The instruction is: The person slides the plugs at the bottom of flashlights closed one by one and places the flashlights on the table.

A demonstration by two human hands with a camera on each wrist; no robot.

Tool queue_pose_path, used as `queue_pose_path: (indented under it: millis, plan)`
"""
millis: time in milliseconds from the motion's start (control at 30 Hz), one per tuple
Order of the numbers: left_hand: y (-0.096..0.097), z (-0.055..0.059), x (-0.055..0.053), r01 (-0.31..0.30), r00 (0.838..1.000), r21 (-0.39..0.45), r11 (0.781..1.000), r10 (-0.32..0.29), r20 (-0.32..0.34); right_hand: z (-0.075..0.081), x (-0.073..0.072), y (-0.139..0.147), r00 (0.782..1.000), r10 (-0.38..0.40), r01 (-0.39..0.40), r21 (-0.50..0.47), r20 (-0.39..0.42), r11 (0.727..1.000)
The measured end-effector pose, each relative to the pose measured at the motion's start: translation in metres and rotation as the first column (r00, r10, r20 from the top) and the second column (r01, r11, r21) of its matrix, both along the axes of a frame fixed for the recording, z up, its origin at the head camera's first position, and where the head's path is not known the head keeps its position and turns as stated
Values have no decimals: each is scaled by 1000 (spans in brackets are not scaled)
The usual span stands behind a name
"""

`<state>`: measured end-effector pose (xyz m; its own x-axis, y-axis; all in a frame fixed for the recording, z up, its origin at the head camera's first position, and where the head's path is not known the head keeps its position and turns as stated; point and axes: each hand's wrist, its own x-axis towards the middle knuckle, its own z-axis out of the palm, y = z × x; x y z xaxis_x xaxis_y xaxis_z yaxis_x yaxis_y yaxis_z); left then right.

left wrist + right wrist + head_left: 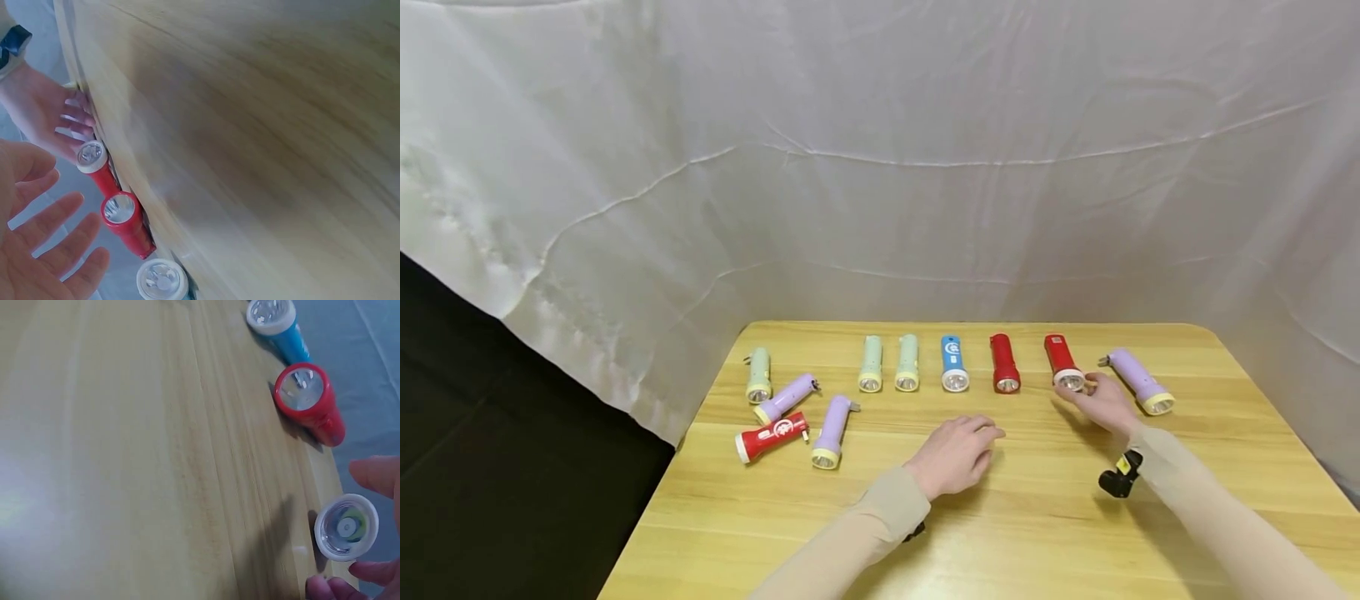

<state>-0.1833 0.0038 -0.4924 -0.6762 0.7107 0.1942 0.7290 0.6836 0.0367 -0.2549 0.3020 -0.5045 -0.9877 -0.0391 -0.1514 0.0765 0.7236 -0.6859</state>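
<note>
My right hand (1103,402) is at the white head of a red flashlight (1060,357) lying at the back right. In the right wrist view the thumb (375,475) and the fingers lie on either side of its white-rimmed lens (347,527), with a gap at the thumb. The left wrist view shows that hand's fingers spread apart. Over the middle of the table hovers my left hand (955,454), fingers loosely extended and holding nothing. An all-red flashlight (1004,363) and a blue one with a white head (954,363) lie to the left of the white-headed red one.
Two pale green flashlights (870,363) continue the back row leftward. A purple flashlight (1138,379) lies just right of my right hand. At the left are a green one (759,375), two purple ones (832,429) and a red-and-white one (772,437). White cloth (925,233) hangs behind the table.
</note>
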Motion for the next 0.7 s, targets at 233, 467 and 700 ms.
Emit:
queue_pose_path:
  millis: [233, 467, 700]
  plan:
    - [5, 3, -1, 21, 1000, 7, 1000, -21, -22, 12, 15, 12, 992, 28, -20, 64, -123, 998]
    - [17, 7, -3, 41, 999, -12, 999, -41, -24, 36, 13, 37, 946, 43, 9, 160, -321, 987]
    - [24, 8, -2, 50, 998, -11, 999, -51, -23, 33, 6, 69, 894, 89, 47, 290, -439, 956]
